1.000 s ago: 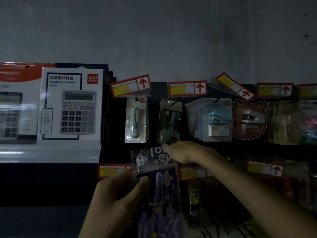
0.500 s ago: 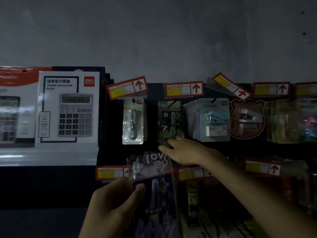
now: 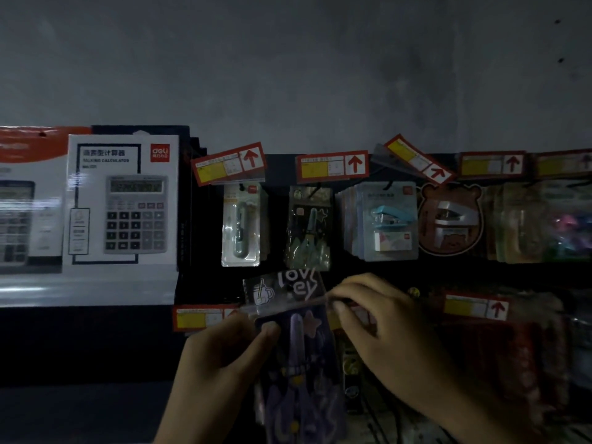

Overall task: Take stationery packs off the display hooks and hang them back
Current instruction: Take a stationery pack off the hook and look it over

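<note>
The left hand [image 3: 221,373] grips a purple stationery pack [image 3: 299,350] by its left edge, while the right hand [image 3: 381,331] pinches its top right corner with curled fingers [image 3: 341,307]. The pack is held in the air just below a dark pack [image 3: 309,227] hanging between a blister pack [image 3: 241,224] and stapler packs [image 3: 389,222].

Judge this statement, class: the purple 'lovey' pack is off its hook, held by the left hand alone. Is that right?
No. The head view shows both hands holding it: the left hand grips the purple 'lovey' pack at its left side, the right hand pinches its upper right edge. It is off its hook.
</note>
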Action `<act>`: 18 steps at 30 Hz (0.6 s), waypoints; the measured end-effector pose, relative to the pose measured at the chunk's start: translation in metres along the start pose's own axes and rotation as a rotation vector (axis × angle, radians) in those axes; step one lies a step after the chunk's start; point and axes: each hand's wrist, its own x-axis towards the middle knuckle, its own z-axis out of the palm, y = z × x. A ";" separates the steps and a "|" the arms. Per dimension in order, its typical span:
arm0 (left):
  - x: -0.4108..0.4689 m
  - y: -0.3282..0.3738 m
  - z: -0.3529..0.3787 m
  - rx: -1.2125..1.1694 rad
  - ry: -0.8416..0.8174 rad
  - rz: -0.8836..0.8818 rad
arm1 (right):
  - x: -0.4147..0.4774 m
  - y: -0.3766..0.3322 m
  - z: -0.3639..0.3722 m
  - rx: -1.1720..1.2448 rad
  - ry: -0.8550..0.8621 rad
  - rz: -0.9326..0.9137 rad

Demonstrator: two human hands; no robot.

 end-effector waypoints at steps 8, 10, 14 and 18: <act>0.011 0.019 0.021 -0.146 -0.022 -0.010 | -0.025 -0.015 -0.011 0.858 -0.367 0.524; 0.017 0.025 0.025 -0.189 -0.016 -0.047 | -0.026 -0.010 -0.013 0.892 -0.357 0.560; 0.029 0.035 0.033 -0.199 -0.059 -0.104 | -0.022 -0.004 -0.018 0.909 -0.204 0.553; 0.031 0.032 0.045 -0.152 -0.140 -0.190 | -0.014 0.004 -0.019 0.876 -0.065 0.552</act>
